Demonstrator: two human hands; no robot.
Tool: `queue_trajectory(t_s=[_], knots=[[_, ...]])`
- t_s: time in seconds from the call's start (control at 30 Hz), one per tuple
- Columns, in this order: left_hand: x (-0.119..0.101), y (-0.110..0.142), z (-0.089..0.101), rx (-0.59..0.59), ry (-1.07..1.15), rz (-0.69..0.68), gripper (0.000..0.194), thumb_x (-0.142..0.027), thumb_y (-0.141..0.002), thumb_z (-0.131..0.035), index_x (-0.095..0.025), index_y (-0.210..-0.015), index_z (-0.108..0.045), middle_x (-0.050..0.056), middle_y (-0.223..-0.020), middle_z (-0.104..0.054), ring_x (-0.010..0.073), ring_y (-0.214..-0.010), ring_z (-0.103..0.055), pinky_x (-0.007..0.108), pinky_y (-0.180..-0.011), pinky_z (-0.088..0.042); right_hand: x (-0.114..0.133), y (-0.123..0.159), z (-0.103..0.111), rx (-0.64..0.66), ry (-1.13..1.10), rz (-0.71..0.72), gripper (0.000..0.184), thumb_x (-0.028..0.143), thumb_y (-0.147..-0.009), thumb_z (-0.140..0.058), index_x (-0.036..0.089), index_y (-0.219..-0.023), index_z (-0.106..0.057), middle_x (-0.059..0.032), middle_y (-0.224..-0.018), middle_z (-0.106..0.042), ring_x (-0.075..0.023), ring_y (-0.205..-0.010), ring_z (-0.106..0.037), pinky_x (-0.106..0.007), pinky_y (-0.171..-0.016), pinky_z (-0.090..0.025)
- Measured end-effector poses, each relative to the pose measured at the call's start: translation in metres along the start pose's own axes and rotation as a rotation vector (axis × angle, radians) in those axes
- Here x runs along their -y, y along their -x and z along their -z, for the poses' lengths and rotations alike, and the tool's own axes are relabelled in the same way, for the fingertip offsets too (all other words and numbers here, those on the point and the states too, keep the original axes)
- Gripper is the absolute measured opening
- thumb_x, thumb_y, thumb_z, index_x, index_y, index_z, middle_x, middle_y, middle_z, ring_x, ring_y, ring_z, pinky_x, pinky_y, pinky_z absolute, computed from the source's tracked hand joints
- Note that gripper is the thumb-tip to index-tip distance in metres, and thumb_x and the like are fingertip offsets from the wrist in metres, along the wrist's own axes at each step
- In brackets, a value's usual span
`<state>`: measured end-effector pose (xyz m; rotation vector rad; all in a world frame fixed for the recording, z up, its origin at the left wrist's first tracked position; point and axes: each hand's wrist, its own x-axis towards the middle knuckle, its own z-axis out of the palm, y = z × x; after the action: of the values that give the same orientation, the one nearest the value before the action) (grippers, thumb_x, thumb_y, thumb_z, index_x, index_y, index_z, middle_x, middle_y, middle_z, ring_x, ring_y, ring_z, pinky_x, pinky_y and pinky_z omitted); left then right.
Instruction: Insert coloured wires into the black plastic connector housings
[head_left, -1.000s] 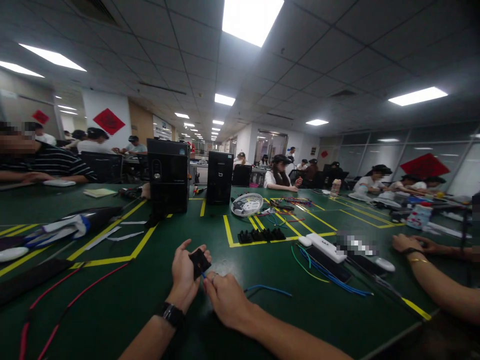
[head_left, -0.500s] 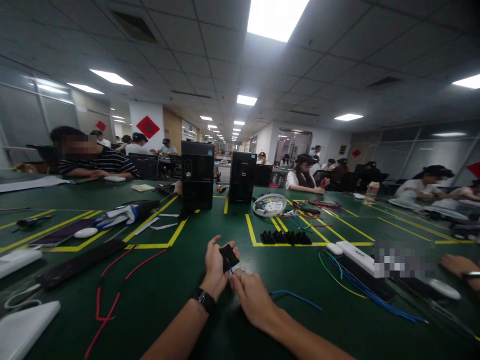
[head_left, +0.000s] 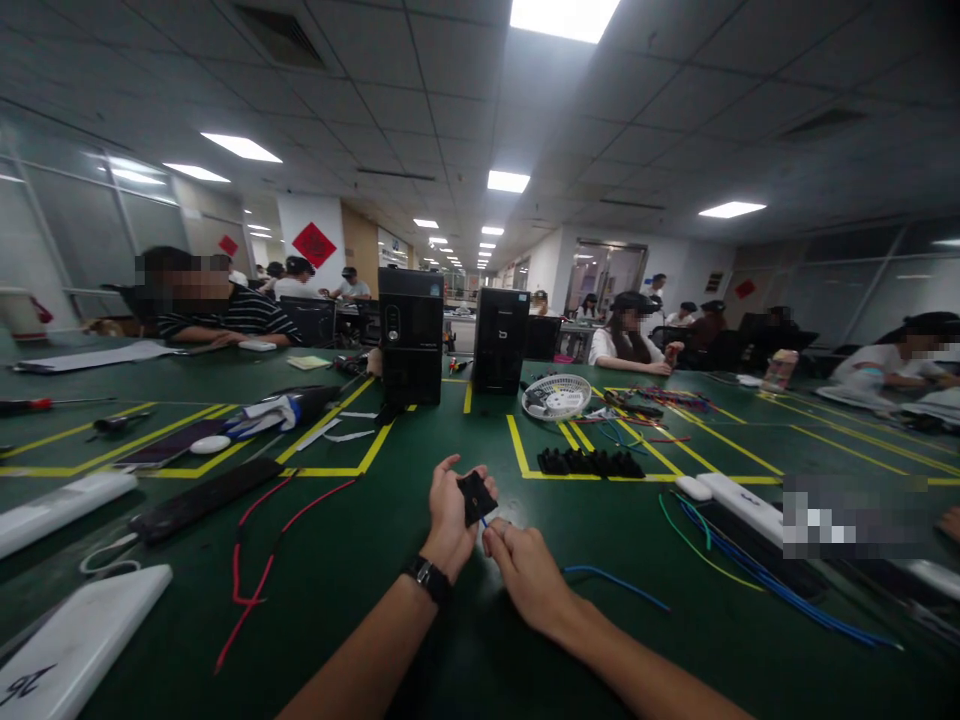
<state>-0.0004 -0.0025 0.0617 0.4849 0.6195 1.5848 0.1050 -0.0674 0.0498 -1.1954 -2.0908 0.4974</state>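
Near the front middle of the table, my left hand [head_left: 448, 512], with a black watch on its wrist, holds a small flat black plastic piece [head_left: 475, 497] across its palm and fingers. Its exact kind cannot be made out. My right hand [head_left: 531, 578] pinches a blue wire [head_left: 619, 582] close to one end. That end meets the lower edge of the black piece; whether it is inside cannot be seen. The wire's other end trails out to the right over the table.
Red wires [head_left: 238, 560] lie left, beside a black bar-shaped case [head_left: 206, 500] and a white power bank [head_left: 94, 640]. Ahead stand two black computer towers [head_left: 411, 335]. Black connector-like pieces [head_left: 591, 463], a white round guard [head_left: 556, 398] and more blue wires [head_left: 795, 590] lie right. Other people sit around.
The view has swung a little to the left, so everything appears shifted right. Both hands keep their hold on the black piece and the blue wire, with little visible difference between them.
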Motion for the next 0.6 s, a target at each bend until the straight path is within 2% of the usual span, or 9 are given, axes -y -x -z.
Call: queue_trajectory(t_s=[0.2, 0.37, 0.43, 0.6], knots=[[0.003, 0.001, 0.004, 0.043, -0.150, -0.184, 0.035, -0.018, -0.074, -0.041, -0.025, -0.108, -0.035, 0.000, -0.070, -0.058, 0.0138, -0.050, -0.056, 0.027, -0.047, -0.044, 0.006, 0.005, -0.011, 0.002, 0.003, -0.036, 0.032, 0.026, -0.096, -0.033, 0.017, -0.075, -0.055, -0.0001, -0.065, -0.056, -0.0108, -0.058, -0.052, -0.021, -0.056, -0.033], [0.000, -0.001, 0.004, 0.064, -0.088, 0.004, 0.043, -0.013, -0.068, -0.043, -0.025, -0.108, -0.033, -0.001, -0.066, -0.056, 0.0130, -0.050, -0.055, 0.026, -0.048, -0.044, 0.000, 0.002, -0.002, -0.002, 0.004, -0.007, 0.034, 0.027, -0.096, -0.032, 0.017, -0.074, -0.055, 0.0011, -0.063, -0.055, -0.0104, -0.058, -0.051, -0.021, -0.058, -0.033], [-0.002, -0.001, 0.004, 0.093, -0.098, 0.014, 0.044, -0.013, -0.068, -0.044, -0.025, -0.109, -0.033, -0.002, -0.066, -0.056, 0.0126, -0.051, -0.055, 0.025, -0.048, -0.045, 0.000, 0.002, 0.003, -0.013, -0.009, -0.018, 0.035, 0.029, -0.096, -0.032, 0.017, -0.073, -0.056, 0.0016, -0.062, -0.054, -0.0102, -0.057, -0.050, -0.021, -0.058, -0.033], [-0.011, 0.000, 0.009, 0.251, -0.328, -0.217, 0.031, -0.023, -0.077, -0.044, -0.025, -0.107, -0.037, -0.002, -0.068, -0.056, 0.0118, -0.051, -0.054, 0.022, -0.046, -0.044, 0.013, 0.002, 0.008, -0.022, -0.057, -0.033, 0.038, 0.028, -0.095, -0.034, 0.017, -0.069, -0.058, 0.0024, -0.060, -0.054, -0.0096, -0.057, -0.050, -0.020, -0.058, -0.033]])
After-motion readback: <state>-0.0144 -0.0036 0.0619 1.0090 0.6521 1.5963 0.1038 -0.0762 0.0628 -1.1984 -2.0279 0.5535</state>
